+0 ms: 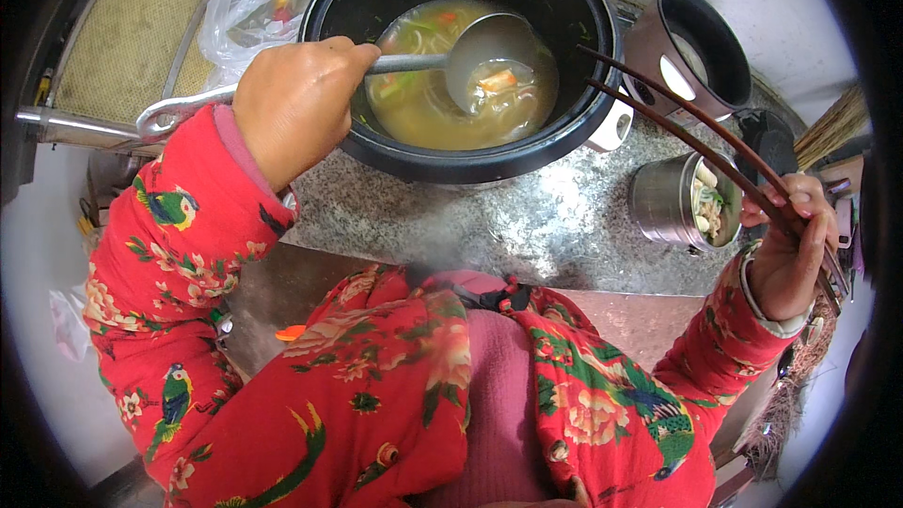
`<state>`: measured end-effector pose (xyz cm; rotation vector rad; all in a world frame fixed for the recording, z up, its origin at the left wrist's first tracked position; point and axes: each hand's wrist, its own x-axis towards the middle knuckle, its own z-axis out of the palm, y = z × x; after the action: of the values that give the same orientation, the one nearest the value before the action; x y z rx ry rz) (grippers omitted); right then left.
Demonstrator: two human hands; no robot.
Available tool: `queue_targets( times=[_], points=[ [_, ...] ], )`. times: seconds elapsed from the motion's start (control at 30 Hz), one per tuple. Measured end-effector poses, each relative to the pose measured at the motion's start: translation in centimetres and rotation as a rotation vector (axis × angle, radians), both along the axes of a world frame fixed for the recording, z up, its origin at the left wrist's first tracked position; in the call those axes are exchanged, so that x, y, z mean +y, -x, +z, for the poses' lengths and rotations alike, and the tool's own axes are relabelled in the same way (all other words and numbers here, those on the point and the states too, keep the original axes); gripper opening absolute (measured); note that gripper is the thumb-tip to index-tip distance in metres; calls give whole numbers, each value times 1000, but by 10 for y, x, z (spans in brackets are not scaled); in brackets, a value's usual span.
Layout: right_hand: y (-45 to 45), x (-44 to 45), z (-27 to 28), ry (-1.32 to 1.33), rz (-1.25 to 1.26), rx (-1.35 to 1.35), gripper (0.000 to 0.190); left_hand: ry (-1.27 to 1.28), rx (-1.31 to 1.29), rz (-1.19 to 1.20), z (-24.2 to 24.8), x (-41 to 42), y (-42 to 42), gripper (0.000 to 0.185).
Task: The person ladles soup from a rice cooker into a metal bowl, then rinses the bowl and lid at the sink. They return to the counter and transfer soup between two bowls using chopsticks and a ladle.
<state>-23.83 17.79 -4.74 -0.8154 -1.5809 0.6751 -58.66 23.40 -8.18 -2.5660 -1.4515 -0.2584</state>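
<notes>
My left hand is closed around the handle of a metal ladle. The ladle's bowl is partly in the broth of a deep black pot and holds broth with an orange-and-white piece. Noodle-like strands and green bits show in the soup. My right hand holds a pair of long brown chopsticks, their tips apart at the pot's right rim. Below the chopsticks, a round stainless-steel container holds noodle-like food with green pieces.
The pot and container stand on a speckled stone countertop. Behind right is a smaller cooker with a dark inner pot. A clear plastic bag lies left of the pot, near a yellow mesh panel. A straw broom is far right.
</notes>
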Motion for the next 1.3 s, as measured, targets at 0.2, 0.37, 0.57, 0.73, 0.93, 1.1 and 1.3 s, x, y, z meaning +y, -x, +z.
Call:
queue_targets(
  times=[0.2,0.37,0.57,0.73,0.93,1.1,1.3],
  points=[
    [-4,1,-2,8,-42,11,27,78,-41,-10,-5,-5,-5,21],
    [-12,-1,-2,52,-12,24,26,110,-34,-8,-2,-8,-5,24],
    [-19,-3,-1,40,-87,31,26,57,-15,-19,3,-21,-10,28],
    [-25,-2,0,16,-96,13,27,-134,130,-103,18,-13,-13,27],
    [-27,2,-6,10,-119,66,26,-442,420,-25,47,16,-3,38],
    [-23,9,-11,-25,-172,69,26,-456,574,41,33,31,-3,9],
    [-25,9,-10,11,-83,11,25,-279,473,59,29,19,9,20]
  ],
)
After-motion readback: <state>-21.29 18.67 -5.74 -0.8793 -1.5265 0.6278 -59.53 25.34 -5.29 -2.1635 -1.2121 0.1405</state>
